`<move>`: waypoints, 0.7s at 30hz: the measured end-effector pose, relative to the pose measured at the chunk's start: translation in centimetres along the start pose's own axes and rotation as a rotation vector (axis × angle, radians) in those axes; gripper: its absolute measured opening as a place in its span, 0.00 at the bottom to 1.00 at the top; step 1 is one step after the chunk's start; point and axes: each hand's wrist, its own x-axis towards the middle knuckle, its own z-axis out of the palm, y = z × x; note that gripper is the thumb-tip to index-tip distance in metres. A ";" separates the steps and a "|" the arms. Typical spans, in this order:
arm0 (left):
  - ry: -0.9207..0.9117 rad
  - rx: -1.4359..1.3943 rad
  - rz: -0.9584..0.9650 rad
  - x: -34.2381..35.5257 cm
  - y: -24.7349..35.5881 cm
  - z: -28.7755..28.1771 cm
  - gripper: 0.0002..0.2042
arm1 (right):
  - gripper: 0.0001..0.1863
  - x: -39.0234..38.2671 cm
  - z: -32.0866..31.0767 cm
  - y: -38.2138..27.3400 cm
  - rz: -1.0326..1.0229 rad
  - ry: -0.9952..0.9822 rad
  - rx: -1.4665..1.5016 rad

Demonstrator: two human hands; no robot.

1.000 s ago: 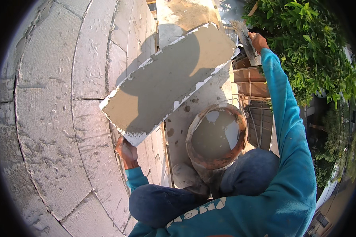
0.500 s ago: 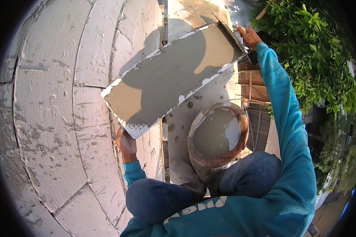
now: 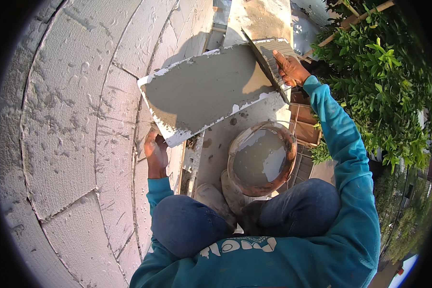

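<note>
A long white block or panel (image 3: 169, 136) slants across the middle, its upper face spread with wet grey mortar (image 3: 201, 89). My left hand (image 3: 156, 151) is closed at the block's near left corner, fingers partly hidden beneath it. Toward the far right end, my right hand (image 3: 291, 68) grips a notched trowel (image 3: 265, 65). The trowel's long blade stands tilted across the mortar. Between the blade and the block's far end the mortar shows combed ridges; left of the blade it lies smooth.
A round reddish bucket (image 3: 288, 165) of wet grey mortar stands before my knees on a mortar-spotted plank (image 3: 216, 149). A wall of large pale blocks (image 3: 67, 125) rises on the left. Leafy branches (image 3: 365, 72) and a wooden pole (image 3: 355, 21) border the right.
The trowel has moved left and inward from the block's far right end, leaving a ridged strip behind it. My left hand stays at the near corner; the whole view has shifted slightly.
</note>
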 end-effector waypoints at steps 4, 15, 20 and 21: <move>0.096 0.029 -0.064 -0.5 0.3 0.9 0.14 | 0.33 -2.4 4.1 -2.6 0.025 -0.049 -0.007; 0.035 0.092 0.019 -1.7 2.9 5.2 0.13 | 0.31 -9.9 13.0 -9.2 -0.133 -0.250 0.033; 0.050 0.203 0.112 -2.0 3.5 6.9 0.14 | 0.31 -13.3 14.8 -12.6 0.002 -0.261 0.094; 0.042 0.222 0.109 -2.1 3.8 7.2 0.14 | 0.31 -13.9 15.0 -13.2 0.015 -0.253 0.098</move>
